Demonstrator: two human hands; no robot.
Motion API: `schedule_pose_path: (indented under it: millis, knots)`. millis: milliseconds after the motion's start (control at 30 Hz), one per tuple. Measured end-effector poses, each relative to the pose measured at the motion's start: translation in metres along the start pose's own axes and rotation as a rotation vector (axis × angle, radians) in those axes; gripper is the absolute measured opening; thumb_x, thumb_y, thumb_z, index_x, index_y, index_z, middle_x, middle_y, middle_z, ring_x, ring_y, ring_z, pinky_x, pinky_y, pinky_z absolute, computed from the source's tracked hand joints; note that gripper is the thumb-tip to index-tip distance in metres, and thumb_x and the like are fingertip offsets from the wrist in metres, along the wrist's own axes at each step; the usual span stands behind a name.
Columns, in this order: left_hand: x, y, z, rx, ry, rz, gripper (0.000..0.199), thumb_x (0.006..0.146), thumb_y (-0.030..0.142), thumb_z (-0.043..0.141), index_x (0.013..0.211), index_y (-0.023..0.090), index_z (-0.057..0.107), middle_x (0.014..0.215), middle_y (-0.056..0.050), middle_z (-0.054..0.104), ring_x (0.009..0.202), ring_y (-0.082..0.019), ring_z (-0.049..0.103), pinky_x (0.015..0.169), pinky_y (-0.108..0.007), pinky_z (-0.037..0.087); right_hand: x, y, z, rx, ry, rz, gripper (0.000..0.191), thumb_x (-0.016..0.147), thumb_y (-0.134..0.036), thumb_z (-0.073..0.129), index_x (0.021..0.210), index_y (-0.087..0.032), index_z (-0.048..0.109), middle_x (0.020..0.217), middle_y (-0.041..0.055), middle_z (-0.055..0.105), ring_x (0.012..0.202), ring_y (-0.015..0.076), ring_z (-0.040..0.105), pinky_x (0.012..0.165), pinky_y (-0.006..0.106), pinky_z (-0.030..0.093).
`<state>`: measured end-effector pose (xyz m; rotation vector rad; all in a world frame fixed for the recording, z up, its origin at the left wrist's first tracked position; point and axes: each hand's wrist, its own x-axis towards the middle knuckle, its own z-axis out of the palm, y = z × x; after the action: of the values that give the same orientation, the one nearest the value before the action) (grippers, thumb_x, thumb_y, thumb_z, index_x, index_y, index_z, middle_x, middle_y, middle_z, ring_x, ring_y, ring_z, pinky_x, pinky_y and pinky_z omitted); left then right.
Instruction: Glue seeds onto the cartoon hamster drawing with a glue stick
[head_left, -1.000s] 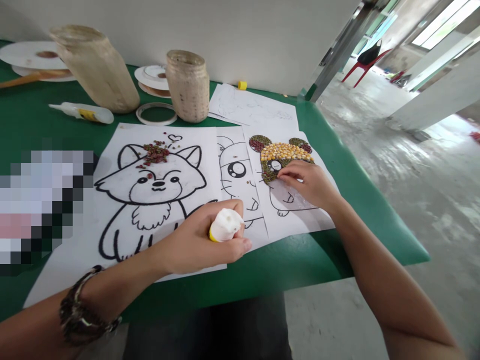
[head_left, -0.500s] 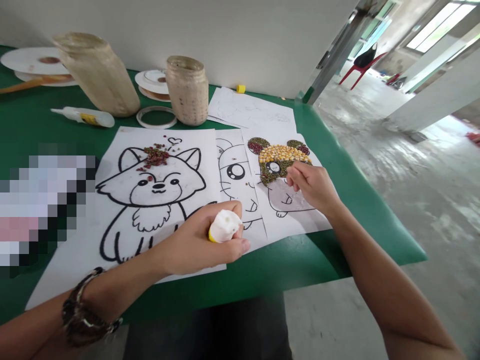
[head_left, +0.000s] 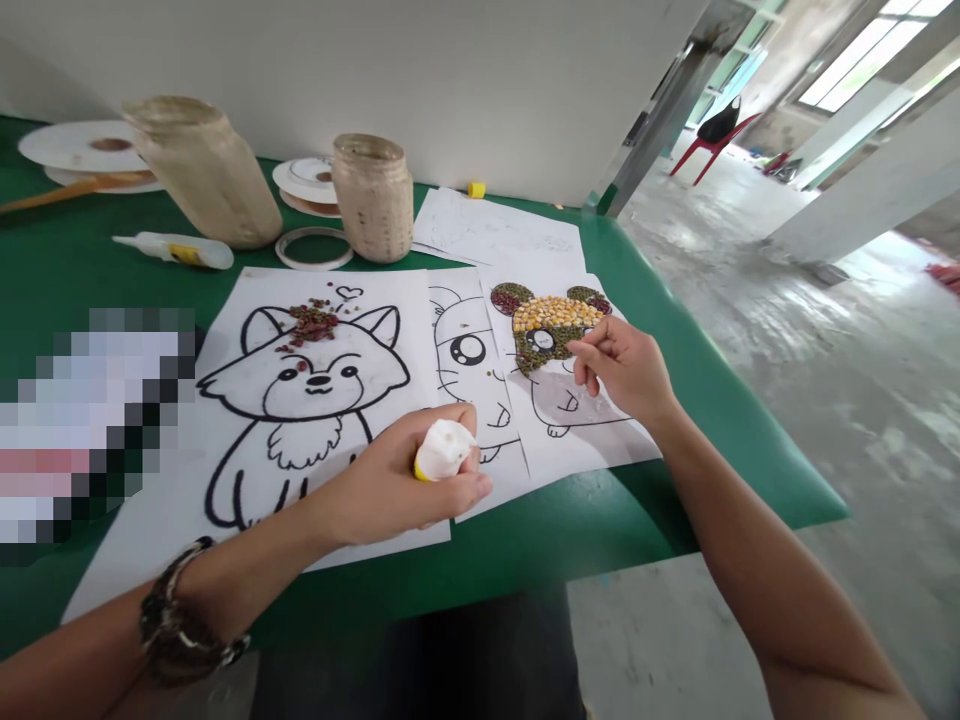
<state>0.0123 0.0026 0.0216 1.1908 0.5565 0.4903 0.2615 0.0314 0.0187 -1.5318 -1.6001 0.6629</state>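
Note:
My left hand (head_left: 409, 480) is wrapped round a white glue bottle (head_left: 445, 450) with a bit of yellow on it, above the lower edge of the drawings. My right hand (head_left: 622, 368) is over the hamster drawing (head_left: 570, 398), thumb and forefinger pinched together; anything between them is too small to make out. Yellow corn kernels (head_left: 551, 313) and green beans (head_left: 538, 357) cover the hamster's upper head, and dark red beans (head_left: 510, 298) fill part of its ears. On the fox drawing (head_left: 304, 400) lies a loose heap of red and green beans (head_left: 315, 322).
Behind the drawings stand two cloudy jars (head_left: 373, 200), tape rings (head_left: 313, 248), white spools (head_left: 304, 180) and a second glue bottle (head_left: 176, 250). A yellow cap (head_left: 476, 189) sits near the wall. A blurred-out object (head_left: 97, 420) lies left. The green table (head_left: 780, 480) ends at the right.
My right hand's fingers have straightened a little from a tighter curl, staying over the hamster. My left hand keeps hold of the glue bottle. The view has shifted slightly.

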Motion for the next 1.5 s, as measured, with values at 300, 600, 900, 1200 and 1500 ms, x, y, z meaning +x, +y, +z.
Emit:
schedule_pose_path:
  millis: [300, 600, 900, 1200, 1500]
  knots:
    - [0.001, 0.0, 0.001, -0.016, 0.015, -0.018, 0.025, 0.067, 0.012, 0.055, 0.059, 0.019, 0.033, 0.048, 0.011, 0.035, 0.034, 0.0, 0.03, 0.033, -0.012, 0.023, -0.001, -0.005, -0.005, -0.08, 0.169, -0.095, 0.052, 0.081, -0.049, 0.043, 0.038, -0.02, 0.035, 0.028, -0.005, 0.035, 0.028, 0.0037, 0.03, 0.033, 0.022, 0.026]
    - [0.001, -0.001, -0.001, -0.012, 0.005, -0.014, 0.02, 0.068, 0.014, 0.055, 0.061, 0.019, 0.036, 0.047, 0.011, 0.034, 0.034, -0.001, 0.029, 0.033, -0.013, 0.023, -0.001, -0.009, -0.003, 0.064, 0.063, -0.048, 0.011, 0.065, -0.024, 0.063, 0.066, -0.019, 0.053, 0.051, -0.0042, 0.056, 0.04, 0.0059, 0.048, 0.039, 0.021, 0.04]
    - [0.001, 0.002, 0.002, -0.04, 0.016, -0.041, 0.026, 0.065, 0.013, 0.058, 0.059, 0.019, 0.033, 0.047, 0.011, 0.036, 0.034, -0.001, 0.029, 0.033, -0.013, 0.024, -0.005, -0.011, -0.005, -0.013, 0.066, -0.023, 0.051, 0.077, -0.056, 0.046, 0.041, -0.019, 0.04, 0.027, -0.0061, 0.034, 0.025, 0.0032, 0.027, 0.031, 0.021, 0.022]
    - [0.002, 0.002, 0.002, -0.031, 0.031, -0.048, 0.025, 0.066, 0.016, 0.058, 0.059, 0.019, 0.034, 0.046, 0.011, 0.036, 0.034, -0.001, 0.029, 0.033, -0.014, 0.024, -0.002, -0.009, -0.005, 0.042, 0.057, -0.1, 0.013, 0.068, -0.03, 0.061, 0.074, -0.019, 0.062, 0.059, -0.0026, 0.06, 0.042, 0.0059, 0.046, 0.04, 0.021, 0.036]
    - [0.001, 0.0, 0.0, -0.016, 0.011, -0.02, 0.021, 0.072, 0.016, 0.055, 0.063, 0.018, 0.036, 0.054, 0.01, 0.039, 0.037, 0.0, 0.032, 0.034, -0.012, 0.028, -0.004, -0.013, -0.008, -0.037, 0.055, -0.116, 0.045, 0.08, -0.044, 0.045, 0.043, -0.019, 0.048, 0.037, -0.0024, 0.046, 0.035, 0.0062, 0.04, 0.037, 0.022, 0.032]
